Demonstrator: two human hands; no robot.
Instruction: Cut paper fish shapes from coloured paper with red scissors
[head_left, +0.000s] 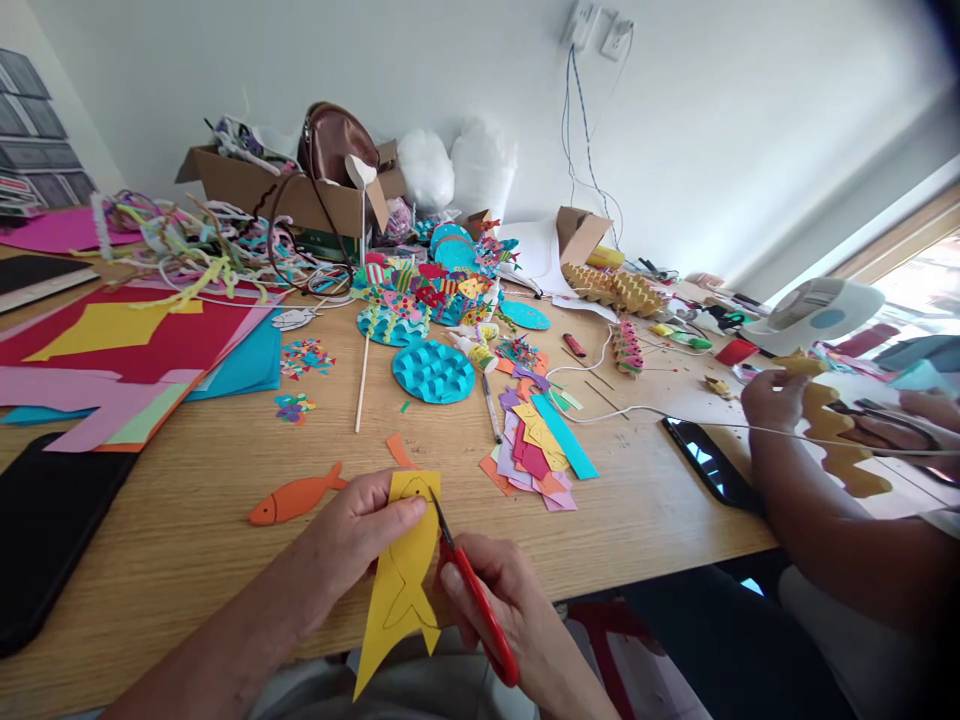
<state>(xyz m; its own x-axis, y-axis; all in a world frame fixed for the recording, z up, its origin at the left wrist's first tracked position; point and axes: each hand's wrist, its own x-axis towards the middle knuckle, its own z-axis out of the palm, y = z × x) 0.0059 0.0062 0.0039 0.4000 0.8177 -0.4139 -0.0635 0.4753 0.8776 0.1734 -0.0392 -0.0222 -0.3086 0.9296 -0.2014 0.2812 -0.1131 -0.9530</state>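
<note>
My left hand (358, 528) pinches a yellow sheet of paper (401, 570) with a fish outline drawn on it, thumb on top near its upper edge. My right hand (501, 600) is closed round red-handled scissors (472, 590), whose blades meet the paper's right edge. Both hands hover over the near edge of the wooden table (225, 540). An orange paper fish (294, 497) lies on the table just left of my left hand.
A pile of coloured paper scraps (536, 450) lies ahead, with blue paper discs (433, 371), a pen (491, 408) and a wooden stick (363, 380). Large coloured sheets (127, 350) lie left. A phone (711, 463) lies right, beside another person's hands (776, 400) cutting yellow paper. Cardboard boxes (300, 190) stand behind.
</note>
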